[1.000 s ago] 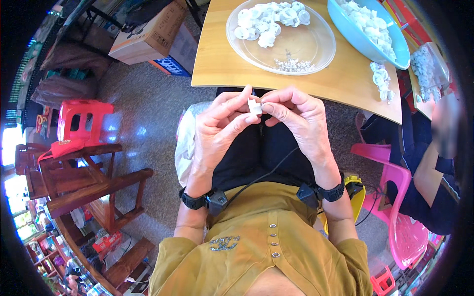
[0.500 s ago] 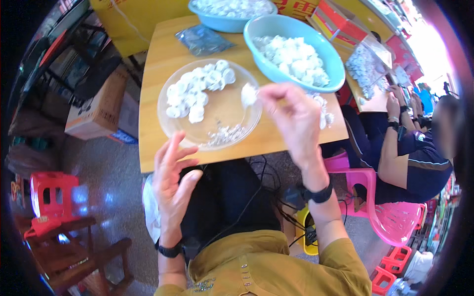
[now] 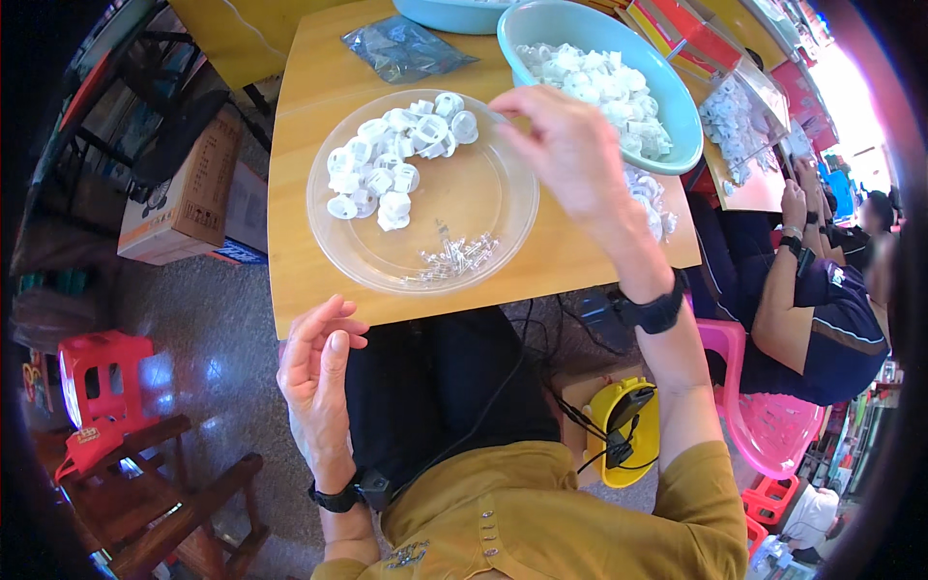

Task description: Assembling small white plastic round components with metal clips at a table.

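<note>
My left hand (image 3: 317,372) is off the near edge of the table, palm turned inward, fingers loosely bent and the thumb apart, holding nothing. At the right rim of a round clear plastic tray (image 3: 329,246) is my right hand (image 3: 570,150), slightly blurred; its thumb and index finger look parted, and no piece shows between them. Inside the tray lie several white ring-shaped plastic pieces (image 3: 387,159) and, along the near side, a small heap of thin metal pins (image 3: 456,259). Under the right wrist, more white pieces (image 3: 652,198) rest on the table, partly hidden.
A light blue basin (image 3: 681,106) full of white pieces stands at the right; a second basin (image 3: 454,17) is behind. A dark plastic bag (image 3: 401,48) lies on the wooden table (image 3: 295,193). To the right a person (image 3: 822,319) sits on a pink chair (image 3: 773,425).
The white piece pinched in my right hand no longer shows at its fingertips. My left hand has drawn back from the tray's near rim, and the view has shifted slightly.
</note>
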The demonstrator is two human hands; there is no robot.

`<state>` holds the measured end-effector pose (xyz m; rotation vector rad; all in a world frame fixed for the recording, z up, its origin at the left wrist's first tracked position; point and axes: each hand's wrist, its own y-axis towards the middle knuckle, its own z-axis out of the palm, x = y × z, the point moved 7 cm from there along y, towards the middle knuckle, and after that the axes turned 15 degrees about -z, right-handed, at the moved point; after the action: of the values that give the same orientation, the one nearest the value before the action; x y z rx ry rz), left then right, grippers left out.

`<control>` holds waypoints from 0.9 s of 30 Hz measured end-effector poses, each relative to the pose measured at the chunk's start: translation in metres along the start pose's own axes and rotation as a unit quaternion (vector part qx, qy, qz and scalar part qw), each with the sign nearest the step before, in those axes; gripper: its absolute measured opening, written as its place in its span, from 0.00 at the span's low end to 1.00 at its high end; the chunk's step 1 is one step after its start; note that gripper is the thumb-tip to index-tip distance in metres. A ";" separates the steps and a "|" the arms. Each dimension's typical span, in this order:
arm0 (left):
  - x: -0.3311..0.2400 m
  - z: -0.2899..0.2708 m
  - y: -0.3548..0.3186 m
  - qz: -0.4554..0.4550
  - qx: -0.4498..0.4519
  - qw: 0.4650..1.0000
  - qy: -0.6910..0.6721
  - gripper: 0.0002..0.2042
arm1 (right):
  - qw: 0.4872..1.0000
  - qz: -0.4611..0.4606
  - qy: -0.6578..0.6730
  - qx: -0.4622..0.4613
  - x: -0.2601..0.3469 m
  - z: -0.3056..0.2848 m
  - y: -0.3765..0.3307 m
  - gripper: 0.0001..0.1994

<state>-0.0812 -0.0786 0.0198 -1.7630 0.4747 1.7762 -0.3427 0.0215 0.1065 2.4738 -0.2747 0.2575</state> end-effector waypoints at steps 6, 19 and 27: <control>0.004 0.007 -0.002 -0.009 0.042 0.999 -0.022 0.10 | 0.989 -0.024 -0.085 0.116 -0.017 0.065 0.012 0.10; -0.004 0.032 -0.007 -0.044 0.109 0.992 -0.044 0.09 | 0.997 0.007 0.048 -0.058 0.014 0.014 -0.022 0.04; -0.002 0.053 -0.007 -0.078 0.155 0.964 -0.201 0.20 | 0.977 -0.058 0.183 -0.091 0.092 0.005 -0.057 0.07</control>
<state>-0.1185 -0.0401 0.0260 -1.1570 0.4025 1.7745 -0.2394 0.0504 0.0930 2.1998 0.0031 0.6005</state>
